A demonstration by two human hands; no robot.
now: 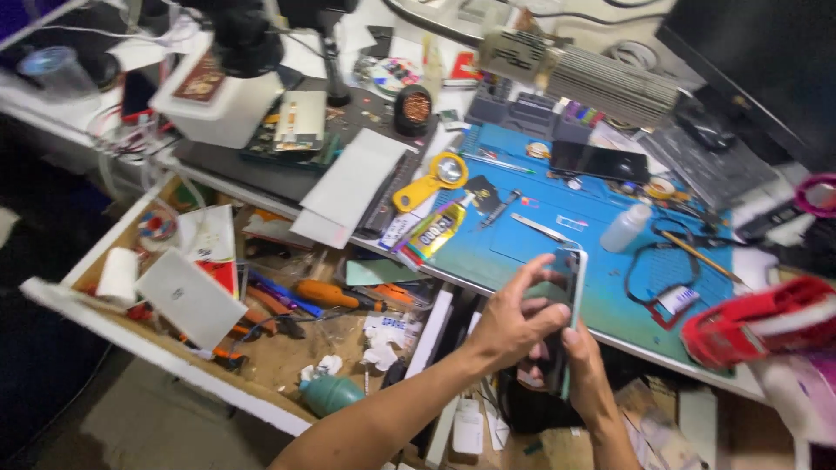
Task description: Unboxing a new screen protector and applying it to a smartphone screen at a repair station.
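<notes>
- Left hand (514, 326) draped over the face of a smartphone (562, 292), fingers (533, 277) curled across the dark screen, thumb pressing near the lower half.
- Right hand (585, 365) cupped under the phone's lower end, thumb up along its edge; both closed on the phone.
- Phone held tilted at the front edge of the blue work mat (557, 218), partly out over the gap below the bench, touching nothing but the hands.
- Just beyond on the mat: metal tweezers (540, 228), a small clear bottle (625, 228), a second dark phone (599, 161) lying flat, a looped black cable (666, 261).
- Left of the mat: a yellow magnifier (433, 178) and an adhesive tube (435, 231); below, an open wooden drawer (131, 326) crowded with screwdrivers (335, 296) and a teal air blower (333, 393).
- Likely risk: slipping from the grip and dropping past the bench edge to the floor, given that nothing lies under the phone.
- Likely risk: too much fingertip pressure on the glass while the body is held only at one end, flexing or cracking the screen.
- Possible snag: an elbow or wrist swinging back into the open drawer and knocking tools loose.
</notes>
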